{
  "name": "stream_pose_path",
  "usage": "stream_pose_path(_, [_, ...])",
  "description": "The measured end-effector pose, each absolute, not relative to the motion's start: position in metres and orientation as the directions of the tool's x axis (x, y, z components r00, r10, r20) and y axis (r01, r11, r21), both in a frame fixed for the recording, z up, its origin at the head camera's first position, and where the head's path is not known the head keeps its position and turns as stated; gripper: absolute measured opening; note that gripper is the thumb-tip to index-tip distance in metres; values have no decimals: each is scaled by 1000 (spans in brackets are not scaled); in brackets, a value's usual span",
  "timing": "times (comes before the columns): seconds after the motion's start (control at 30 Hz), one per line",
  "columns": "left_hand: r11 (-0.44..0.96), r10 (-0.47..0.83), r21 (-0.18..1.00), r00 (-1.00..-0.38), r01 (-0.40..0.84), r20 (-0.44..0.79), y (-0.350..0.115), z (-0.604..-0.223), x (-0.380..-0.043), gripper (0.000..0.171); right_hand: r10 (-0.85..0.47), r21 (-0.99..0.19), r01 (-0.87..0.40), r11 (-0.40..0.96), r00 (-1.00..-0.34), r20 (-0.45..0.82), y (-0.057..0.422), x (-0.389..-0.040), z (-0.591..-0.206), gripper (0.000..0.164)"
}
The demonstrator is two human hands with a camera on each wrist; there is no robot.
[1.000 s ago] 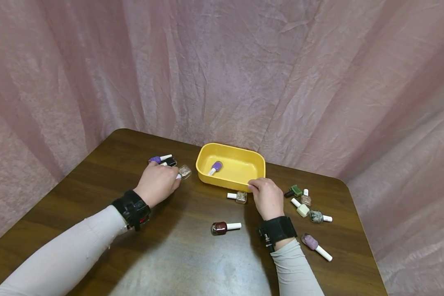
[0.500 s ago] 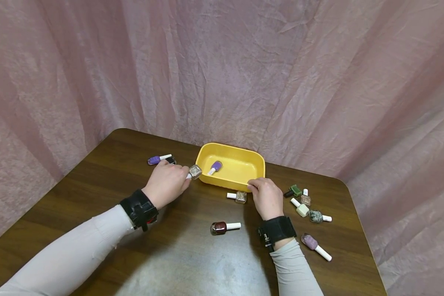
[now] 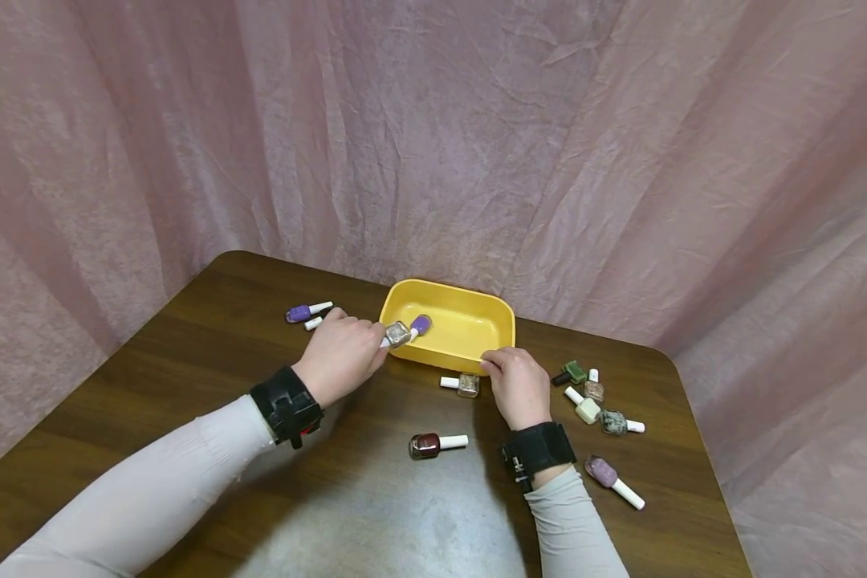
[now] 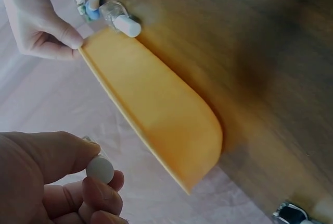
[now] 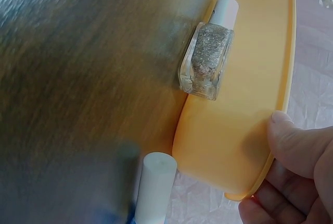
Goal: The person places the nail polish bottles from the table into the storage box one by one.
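Note:
My left hand (image 3: 343, 353) pinches a nail polish bottle (image 3: 398, 334) with silvery glitter by its white cap (image 4: 100, 169), held at the left front rim of the yellow tub (image 3: 448, 357). Inside the tub lies a purple nail polish bottle (image 3: 421, 325). With thumb and fingers my right hand (image 3: 522, 389) grips the tub's front right rim; the right wrist view shows the thumb (image 5: 296, 140) on the wall's edge. A gold glitter nail polish bottle (image 5: 208, 57) lies on the table right in front of the tub.
A dark red polish bottle (image 3: 425, 445) lies nearer on the table (image 3: 347, 506). To the right are several more, among them a green one (image 3: 574, 371) and a lilac one (image 3: 602, 471). A purple bottle (image 3: 299, 314) lies far left. A pink curtain (image 3: 433, 144) hangs behind.
My left hand has lifted the silvery glitter nail polish bottle off the table at the left and carried it right, to the tub's rim. My right hand keeps its grip on the tub.

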State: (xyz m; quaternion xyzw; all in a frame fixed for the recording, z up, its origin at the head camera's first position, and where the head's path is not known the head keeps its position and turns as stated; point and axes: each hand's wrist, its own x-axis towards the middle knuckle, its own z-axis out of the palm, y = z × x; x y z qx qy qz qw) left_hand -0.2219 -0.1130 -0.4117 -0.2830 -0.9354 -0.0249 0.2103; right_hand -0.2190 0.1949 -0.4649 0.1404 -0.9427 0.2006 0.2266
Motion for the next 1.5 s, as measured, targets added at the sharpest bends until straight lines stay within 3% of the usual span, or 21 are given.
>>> stream_pose_path(0.27, [833,522,-57,-745,551,415,-101,-408,-230,25,-164,-315,-347,883,-858,486,196,-218,-465,6])
stream_pose_path(1.5, [907,422,-84,-891,413,169,-81,-421,-303,26,-178,-314,-365,876,-851,494,184,-229,-471,6])
